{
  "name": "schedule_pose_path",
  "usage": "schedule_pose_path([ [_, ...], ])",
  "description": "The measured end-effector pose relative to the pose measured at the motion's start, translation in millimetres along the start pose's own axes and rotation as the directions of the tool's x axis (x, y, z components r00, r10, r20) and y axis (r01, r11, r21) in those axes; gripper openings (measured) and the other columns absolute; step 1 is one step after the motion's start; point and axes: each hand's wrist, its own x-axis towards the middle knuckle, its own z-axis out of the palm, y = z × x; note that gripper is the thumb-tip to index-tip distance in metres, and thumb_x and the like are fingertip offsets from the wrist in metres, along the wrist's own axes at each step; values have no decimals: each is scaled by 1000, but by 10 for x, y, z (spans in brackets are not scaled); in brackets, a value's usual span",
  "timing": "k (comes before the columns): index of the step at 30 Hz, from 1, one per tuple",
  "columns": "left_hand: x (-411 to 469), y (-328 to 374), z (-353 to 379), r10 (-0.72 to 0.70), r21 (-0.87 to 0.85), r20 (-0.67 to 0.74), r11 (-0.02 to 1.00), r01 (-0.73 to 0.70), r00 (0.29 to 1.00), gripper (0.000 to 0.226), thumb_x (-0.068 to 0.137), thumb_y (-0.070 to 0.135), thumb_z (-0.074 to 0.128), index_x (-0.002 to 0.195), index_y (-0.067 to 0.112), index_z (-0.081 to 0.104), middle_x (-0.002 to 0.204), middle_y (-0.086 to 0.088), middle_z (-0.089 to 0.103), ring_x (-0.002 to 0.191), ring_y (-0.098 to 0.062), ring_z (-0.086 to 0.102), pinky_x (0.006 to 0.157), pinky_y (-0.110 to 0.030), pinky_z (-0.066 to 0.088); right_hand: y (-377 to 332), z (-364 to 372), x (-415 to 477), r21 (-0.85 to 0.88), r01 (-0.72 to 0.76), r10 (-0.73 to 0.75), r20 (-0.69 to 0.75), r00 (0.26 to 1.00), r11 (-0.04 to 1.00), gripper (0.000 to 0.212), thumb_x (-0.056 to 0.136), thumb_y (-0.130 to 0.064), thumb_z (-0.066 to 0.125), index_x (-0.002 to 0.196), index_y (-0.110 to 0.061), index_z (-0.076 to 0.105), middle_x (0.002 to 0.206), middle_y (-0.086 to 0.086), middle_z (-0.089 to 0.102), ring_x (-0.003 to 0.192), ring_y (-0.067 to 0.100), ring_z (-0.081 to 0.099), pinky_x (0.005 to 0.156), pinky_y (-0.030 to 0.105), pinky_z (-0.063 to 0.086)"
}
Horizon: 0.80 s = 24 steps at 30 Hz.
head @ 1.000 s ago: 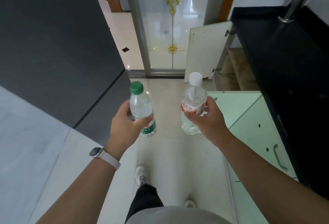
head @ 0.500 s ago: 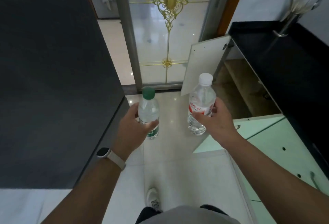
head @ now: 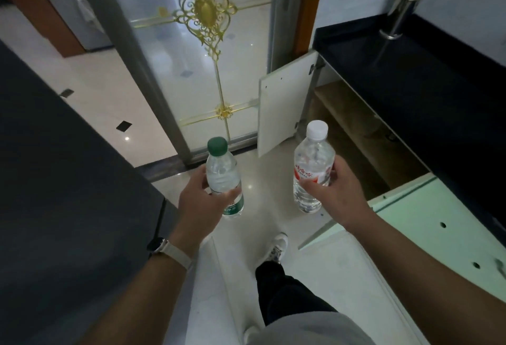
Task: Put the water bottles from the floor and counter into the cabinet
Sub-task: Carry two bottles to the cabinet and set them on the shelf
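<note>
My left hand (head: 201, 202) grips a clear water bottle with a green cap and green label (head: 222, 174), held upright over the floor. My right hand (head: 338, 194) grips a clear bottle with a white cap and red label (head: 312, 163), also upright. Just beyond the right bottle the cabinet (head: 353, 136) under the black counter stands open, its brown shelf and floor showing. Its white far door (head: 282, 106) is swung out, and a pale green near door (head: 405, 213) is open below my right forearm.
A black counter (head: 410, 76) runs along the right with a steel utensil holder (head: 399, 18) at its back. A frosted glass door with gold ornament (head: 208, 51) stands ahead. A dark grey surface (head: 63, 180) fills the left. My feet are on pale floor tiles (head: 246, 257).
I have walked forward; the open cabinet and glass door are closer and larger. Both bottles stay in my hands, the right one now nearer the cabinet opening.
</note>
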Motion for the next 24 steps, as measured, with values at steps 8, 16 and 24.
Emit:
schedule_pose_path([
  [8,1382,270,522,6,111,115,994,-19,993,59,75,26,90,125,30,60,113,13,69,108,-7,66,93,-33,56,133,-91,1333,93,-70,78,-83,994,993,47,78,-23,81,115,-37,54,103,-20,65,94,-9,62,73,13,49],
  [16,2418,816,1371,41,143,256,986,-80,966,51,73,13,90,106,40,61,98,16,73,89,2,70,76,-15,54,70,-479,2309,136,-97,118,-155,981,986,44,77,-20,82,102,-43,54,95,-28,63,89,-15,61,63,4,46],
  [24,2944,1318,2022,99,221,409,954,-203,907,51,74,22,89,114,36,62,100,19,72,89,8,67,75,-15,49,107,-983,2568,169,-141,192,-343,919,976,49,72,-26,85,98,-50,51,97,-29,62,89,-14,60,70,10,44],
])
